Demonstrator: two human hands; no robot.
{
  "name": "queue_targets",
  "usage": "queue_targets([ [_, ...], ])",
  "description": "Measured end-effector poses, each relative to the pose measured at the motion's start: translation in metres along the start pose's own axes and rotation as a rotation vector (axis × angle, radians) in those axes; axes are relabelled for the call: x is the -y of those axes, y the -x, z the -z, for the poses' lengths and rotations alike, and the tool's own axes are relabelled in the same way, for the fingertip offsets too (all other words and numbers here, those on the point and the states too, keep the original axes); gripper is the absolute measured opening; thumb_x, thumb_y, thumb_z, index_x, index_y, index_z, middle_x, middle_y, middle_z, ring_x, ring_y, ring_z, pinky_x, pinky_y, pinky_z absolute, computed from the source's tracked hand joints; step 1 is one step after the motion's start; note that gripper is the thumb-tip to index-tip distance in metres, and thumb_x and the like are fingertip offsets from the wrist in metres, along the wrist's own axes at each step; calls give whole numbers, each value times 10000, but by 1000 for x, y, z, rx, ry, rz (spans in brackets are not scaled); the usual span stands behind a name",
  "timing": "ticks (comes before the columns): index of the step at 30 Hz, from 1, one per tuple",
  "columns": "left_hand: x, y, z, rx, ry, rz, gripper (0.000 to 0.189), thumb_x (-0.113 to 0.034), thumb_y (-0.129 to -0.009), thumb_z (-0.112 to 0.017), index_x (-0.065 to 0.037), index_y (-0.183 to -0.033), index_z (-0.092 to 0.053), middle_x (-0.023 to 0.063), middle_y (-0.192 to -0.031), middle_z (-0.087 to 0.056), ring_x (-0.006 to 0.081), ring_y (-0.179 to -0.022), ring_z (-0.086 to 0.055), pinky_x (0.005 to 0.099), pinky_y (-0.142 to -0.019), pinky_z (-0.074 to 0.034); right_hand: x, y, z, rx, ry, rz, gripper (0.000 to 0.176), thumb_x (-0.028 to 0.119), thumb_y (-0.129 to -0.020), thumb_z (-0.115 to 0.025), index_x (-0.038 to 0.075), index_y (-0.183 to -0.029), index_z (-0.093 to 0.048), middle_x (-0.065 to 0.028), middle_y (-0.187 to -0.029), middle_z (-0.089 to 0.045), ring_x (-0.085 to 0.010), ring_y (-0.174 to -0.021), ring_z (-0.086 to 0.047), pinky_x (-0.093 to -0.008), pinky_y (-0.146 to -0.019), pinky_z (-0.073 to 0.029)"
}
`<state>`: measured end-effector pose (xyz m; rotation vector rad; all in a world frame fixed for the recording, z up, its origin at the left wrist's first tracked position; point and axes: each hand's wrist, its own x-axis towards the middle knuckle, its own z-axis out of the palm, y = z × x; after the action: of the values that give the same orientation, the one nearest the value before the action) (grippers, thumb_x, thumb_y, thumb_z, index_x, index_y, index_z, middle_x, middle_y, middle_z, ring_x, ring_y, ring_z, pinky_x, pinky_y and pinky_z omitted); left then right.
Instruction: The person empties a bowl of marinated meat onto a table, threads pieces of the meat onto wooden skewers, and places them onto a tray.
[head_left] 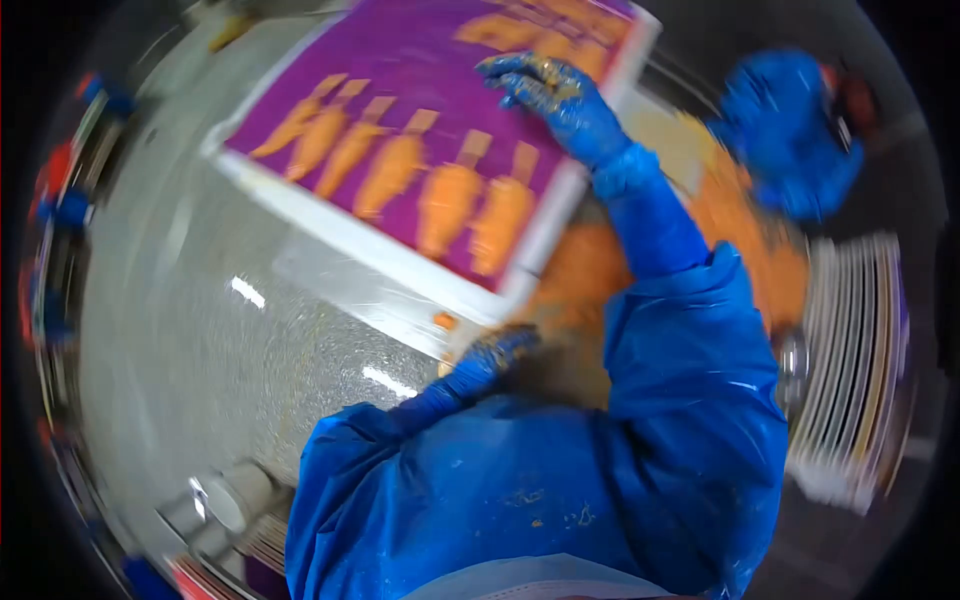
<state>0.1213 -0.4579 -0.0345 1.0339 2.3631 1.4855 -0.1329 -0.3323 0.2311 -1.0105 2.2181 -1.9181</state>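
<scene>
My right hand (pixel 548 92), in a blue glove caked with crumbs, is over the far right part of a purple tray (pixel 330 60) with a white rim. Its fingers stretch to the left and I see nothing held in them. Orange breaded pieces on flat sticks, such as this one (pixel 449 208), lie in a slanting row along the tray's near side. More breaded pieces (pixel 495 33) lie at its far end. My left hand (pixel 495 352), gloved and crumb-coated, is low by the tray's near corner, close to my body. Blur hides its fingers.
Orange crumbs (pixel 585 270) are heaped right of the tray. A small orange lump (pixel 444 320) lies on the wet metal table (pixel 200 270). Stacked trays (pixel 850 370) stand at right. Another person in blue (pixel 790 130) is at far right. A white container (pixel 240 495) is at lower left.
</scene>
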Motion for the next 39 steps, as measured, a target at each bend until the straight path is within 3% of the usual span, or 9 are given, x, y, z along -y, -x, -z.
queue_targets([
  [7,-54,-119,-68,-21,-235,-292,338,-118,-931,-527,-90,-1259,-604,114,-1354,-551,292,-1287,-480,400,-1091,-360,-47,421,12,-829,-166,-687,245,166,-983,-536,49,-1183,-615,-94,-1128,-672,-173,-977,-638,-298,-823,-509],
  [10,-70,-188,-120,-75,-241,-276,309,-82,-874,-605,-103,-1178,-651,129,-1241,-611,316,-1179,-544,428,-1017,-421,-133,640,43,-1101,646,-535,262,122,-995,-513,-8,-1202,-606,-91,-1092,-674,-172,-994,-630,-310,-911,-496],
  [11,-74,-208,-140,-58,-249,-269,309,-82,-874,-605,-103,-1178,-651,129,-1241,-611,316,-1179,-544,428,-1017,-421,-93,654,72,-1197,797,-944,230,103,-991,-525,-3,-1175,-611,-95,-1071,-674,-171,-993,-628,-321,-905,-494],
  [14,-86,-229,-184,33,-343,-239,305,-163,-842,-631,-114,-1143,-647,112,-1188,-611,329,-1099,-555,447,-955,-430,-34,682,115,-1263,1362,-851,257,160,-842,-732,28,-1041,-637,-110,-944,-665,-226,-886,-637,-343,-823,-504],
  [25,-52,-171,-145,1,-418,52,264,-148,-810,-674,-64,-1059,-645,171,-1038,-626,373,-953,-589,439,-848,-484,-26,796,161,-1257,1284,-1230,255,245,-806,-725,59,-975,-682,-152,-891,-692,-339,-857,-644,-441,-785,-512],
  [31,-75,-168,-139,-73,417,451,162,-103,-908,-649,-36,-1055,-644,6,-861,-650,86,-760,-576,236,-681,-480,-27,829,166,-1448,1223,-1110,190,198,-789,-745,64,-901,-672,-158,-822,-682,-344,-805,-649,-438,-725,-506],
  [36,-79,-158,-120,0,475,543,200,-60,-908,-623,-42,-1106,-649,39,-938,-678,91,-870,-612,220,-707,-478,-16,847,167,-1214,1129,-1282,224,224,-800,-744,56,-927,-667,-172,-830,-679,-349,-820,-653,-458,-731,-507],
  [38,-70,-156,-124,-299,-177,122,267,-41,-899,-603,-40,-1163,-642,93,-1080,-677,139,-1007,-620,262,-824,-496,-19,851,172,-942,1477,-1378,215,247,-830,-709,53,-906,-654,-170,-825,-678,-358,-783,-658,-453,-698,-515],
  [39,-82,-164,-127,-162,529,275,371,2,-860,-586,-91,-1216,-638,143,-1222,-629,231,-1121,-595,355,-972,-467,-20,854,173,-944,1480,-1379,215,247,-830,-709,53,-906,-654,-170,-825,-678,-358,-783,-658,-453,-698,-515],
])
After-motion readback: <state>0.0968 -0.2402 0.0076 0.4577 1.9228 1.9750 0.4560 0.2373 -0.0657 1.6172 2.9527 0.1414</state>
